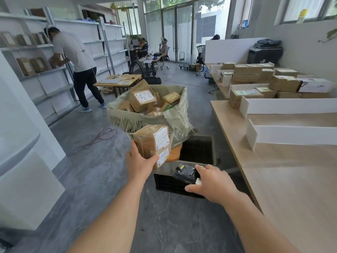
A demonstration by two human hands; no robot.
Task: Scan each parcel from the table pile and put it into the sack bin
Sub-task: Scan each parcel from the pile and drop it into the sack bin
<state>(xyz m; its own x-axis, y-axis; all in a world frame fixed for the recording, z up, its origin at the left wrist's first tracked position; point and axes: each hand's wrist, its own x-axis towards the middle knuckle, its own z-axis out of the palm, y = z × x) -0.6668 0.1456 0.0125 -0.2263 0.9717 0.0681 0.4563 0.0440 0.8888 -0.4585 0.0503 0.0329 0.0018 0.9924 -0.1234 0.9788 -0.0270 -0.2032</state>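
Observation:
My left hand (139, 162) grips a brown cardboard parcel (151, 141) with white labels from below, holding it in front of the green woven sack (175, 115). The sack stands open and holds several brown parcels. My right hand (211, 181) holds a black handheld scanner (185, 173) over the rim of a black crate (197, 148). The parcel pile (259, 79) lies on the table (291, 170) at the right, far from both hands.
White dividers (284, 106) stand on the table. A person bends at the white shelves (36, 70) on the left. A small desk (118, 81), chairs and seated people are behind the sack. A red cable (94, 139) lies on the grey floor.

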